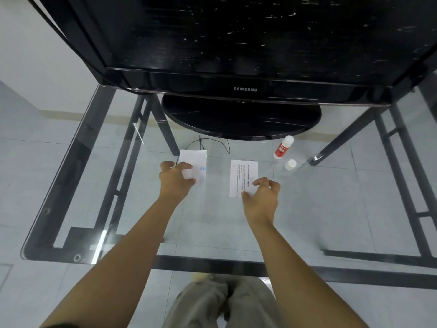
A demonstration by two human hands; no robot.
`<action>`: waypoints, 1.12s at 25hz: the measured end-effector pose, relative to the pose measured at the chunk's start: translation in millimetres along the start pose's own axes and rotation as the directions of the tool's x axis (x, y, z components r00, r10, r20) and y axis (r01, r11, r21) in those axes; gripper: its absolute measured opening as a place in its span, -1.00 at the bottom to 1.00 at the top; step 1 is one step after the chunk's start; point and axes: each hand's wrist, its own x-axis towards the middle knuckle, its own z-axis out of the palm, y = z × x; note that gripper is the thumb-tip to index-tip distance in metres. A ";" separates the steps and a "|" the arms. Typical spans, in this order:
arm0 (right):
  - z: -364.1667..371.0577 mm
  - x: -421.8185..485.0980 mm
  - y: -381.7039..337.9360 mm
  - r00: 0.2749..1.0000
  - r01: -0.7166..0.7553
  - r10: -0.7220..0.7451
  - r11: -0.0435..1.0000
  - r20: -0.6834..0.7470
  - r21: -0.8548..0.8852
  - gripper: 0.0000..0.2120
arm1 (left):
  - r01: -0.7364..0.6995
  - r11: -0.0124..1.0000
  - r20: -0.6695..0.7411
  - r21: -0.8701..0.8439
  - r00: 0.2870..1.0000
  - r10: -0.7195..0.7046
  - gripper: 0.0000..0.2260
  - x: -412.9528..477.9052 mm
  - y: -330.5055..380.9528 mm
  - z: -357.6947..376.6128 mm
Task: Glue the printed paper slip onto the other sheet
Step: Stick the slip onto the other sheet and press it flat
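While our two bare arms reach forward over the clear glass worktop (pixel 236 228), our hands sit on two separate sheets of paper. Our left hand (pixel 176 179) curls its fingers down onto the white sheet with small blue marks (pixel 197 162), pressing its near corner; something pale lies under the fingers, and we cannot tell what it is. Our right hand (pixel 261 198) has its thumb and forefinger pinching the near edge of the white printed paper slip (pixel 243 176), which lies flat, well apart from the other sheet. Just beyond the slip, to the right, a white glue bottle with a red label (pixel 283 147) stands tilted in our wide view, and its loose white round cap (pixel 290 164) rests near it. Behind everything, a large black Samsung television (pixel 236 43) on an oval black stand (pixel 241 119) fills the far side of the worktop. A thin black cable (pixel 208 142) loops below the stand. Through the glass we see the black metal frame (pixel 111 166) and pale floor tiles (pixel 35 162).
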 end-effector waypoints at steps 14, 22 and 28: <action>7.3 3.7 -3.9 0.999 -0.040 0.040 0.998 -0.014 0.048 -0.47 | -0.047 0.999 0.027 -0.028 0.999 0.048 -0.62 1.3 -6.2 1.3; -1.6 16.4 0.3 0.996 -0.053 0.042 0.988 0.077 0.146 -0.38 | -0.134 0.990 0.059 -0.044 0.989 0.136 -0.60 -17.8 -0.8 16.9; -6.0 7.9 15.3 0.993 0.107 -0.112 0.987 0.037 0.119 -0.39 | -0.192 0.981 0.046 -0.007 0.980 0.192 -0.57 -24.9 4.3 22.0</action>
